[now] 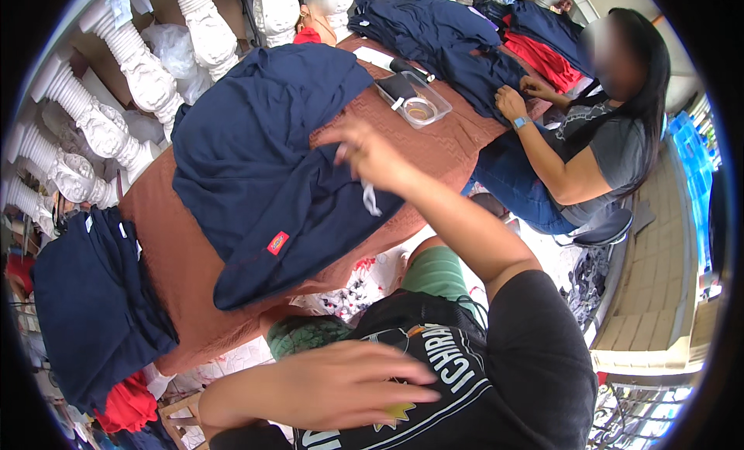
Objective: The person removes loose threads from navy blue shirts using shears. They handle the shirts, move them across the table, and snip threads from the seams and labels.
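A large navy garment [256, 132] with a red label [277, 242] lies bunched across the brown-covered table [174, 287]. Over its right part hovers my right hand [372, 159], slightly blurred, with its fingers bent and apart. Just below that hand hangs a small whitish strip [370, 198]; whether the hand touches it I cannot tell. My left hand [333, 384] is held in front of my black shirt, fingers stretched out and nothing in them.
A clear plastic box [434, 113] with small items stands beyond my right hand. At the right, a person [589, 132] handles navy cloth [480, 70]. More folded navy garments [93, 295] hang over the left table end. White ornamental balusters [139, 70] line the far side.
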The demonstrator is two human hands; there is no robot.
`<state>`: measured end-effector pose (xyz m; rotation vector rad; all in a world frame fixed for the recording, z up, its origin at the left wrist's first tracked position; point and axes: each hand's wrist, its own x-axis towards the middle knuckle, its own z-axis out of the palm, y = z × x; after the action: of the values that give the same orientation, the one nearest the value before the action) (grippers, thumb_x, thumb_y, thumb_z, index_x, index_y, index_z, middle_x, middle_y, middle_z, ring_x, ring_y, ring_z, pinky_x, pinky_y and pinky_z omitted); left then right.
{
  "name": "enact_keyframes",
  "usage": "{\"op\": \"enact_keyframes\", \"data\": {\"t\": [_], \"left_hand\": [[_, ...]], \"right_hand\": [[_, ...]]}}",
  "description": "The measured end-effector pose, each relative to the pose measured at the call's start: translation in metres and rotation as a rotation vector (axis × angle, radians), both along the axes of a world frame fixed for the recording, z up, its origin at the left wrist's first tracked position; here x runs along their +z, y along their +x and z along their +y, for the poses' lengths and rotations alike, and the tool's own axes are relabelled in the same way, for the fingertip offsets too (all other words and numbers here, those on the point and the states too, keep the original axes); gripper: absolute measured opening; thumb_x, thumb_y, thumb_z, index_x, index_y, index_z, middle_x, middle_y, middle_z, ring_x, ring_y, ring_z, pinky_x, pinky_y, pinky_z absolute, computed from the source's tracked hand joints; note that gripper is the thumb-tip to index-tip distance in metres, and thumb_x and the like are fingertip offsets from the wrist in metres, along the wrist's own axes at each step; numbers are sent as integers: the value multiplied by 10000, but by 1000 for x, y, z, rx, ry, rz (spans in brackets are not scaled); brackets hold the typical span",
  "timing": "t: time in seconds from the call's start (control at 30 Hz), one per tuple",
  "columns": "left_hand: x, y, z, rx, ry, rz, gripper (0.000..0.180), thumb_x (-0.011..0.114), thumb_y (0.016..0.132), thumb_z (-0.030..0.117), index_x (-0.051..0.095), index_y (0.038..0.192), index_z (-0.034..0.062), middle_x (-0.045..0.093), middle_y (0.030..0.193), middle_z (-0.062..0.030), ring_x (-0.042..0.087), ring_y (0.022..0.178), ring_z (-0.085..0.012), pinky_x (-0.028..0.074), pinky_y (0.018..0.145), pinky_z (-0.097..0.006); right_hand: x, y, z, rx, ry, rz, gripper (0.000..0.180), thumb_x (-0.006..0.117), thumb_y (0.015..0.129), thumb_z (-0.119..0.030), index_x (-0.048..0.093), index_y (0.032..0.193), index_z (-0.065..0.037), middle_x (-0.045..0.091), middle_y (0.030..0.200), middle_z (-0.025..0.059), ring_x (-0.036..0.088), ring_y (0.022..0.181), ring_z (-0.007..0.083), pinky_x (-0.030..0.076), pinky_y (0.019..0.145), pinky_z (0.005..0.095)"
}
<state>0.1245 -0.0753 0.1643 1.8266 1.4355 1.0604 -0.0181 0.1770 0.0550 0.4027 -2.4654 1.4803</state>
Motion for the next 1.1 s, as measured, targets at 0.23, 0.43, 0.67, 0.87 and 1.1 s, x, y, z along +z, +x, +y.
{"op": "enact_keyframes", "data": {"t": [0.23,0.43,0.67,0.87,1.1], "left_hand": [[6,74,115,4,758,-52,245,571,879,280,641,1060,130,605,1096,-49,547,1077,-215,418,894,-384],[29,103,128,-105,829,-225,84,559,839,267,620,811,216,619,900,96,549,963,-145,357,879,-369],[-4,42,96,-255,560,-233,211,666,862,175,655,1061,106,602,1144,-71,578,1043,-247,476,848,-358],[-117,-59,48,817,86,77,220,712,812,178,685,993,58,666,1057,-78,597,1044,-259,437,933,-370],[-186,-88,58,1257,-189,752,517,650,860,340,547,1289,71,446,1426,-108,350,1355,-317,247,1106,-491]], "right_hand": [[4,7,83,-318,244,-18,466,487,979,-212,403,1437,-216,192,1532,265,208,1420,416,240,1136,441],[-31,9,151,-283,-14,-62,591,466,984,-347,264,1505,-156,134,1559,244,97,1463,346,173,1155,406],[68,-64,118,-175,-97,46,690,494,957,-424,226,1517,-123,164,1563,210,154,1455,302,175,1148,365],[124,-53,111,-17,-342,99,601,509,983,-325,258,1514,-195,326,1517,93,310,1380,195,260,1108,336],[51,42,171,-339,-445,-33,530,510,980,-322,383,1469,-163,338,1516,113,316,1374,233,285,1073,357]]}}
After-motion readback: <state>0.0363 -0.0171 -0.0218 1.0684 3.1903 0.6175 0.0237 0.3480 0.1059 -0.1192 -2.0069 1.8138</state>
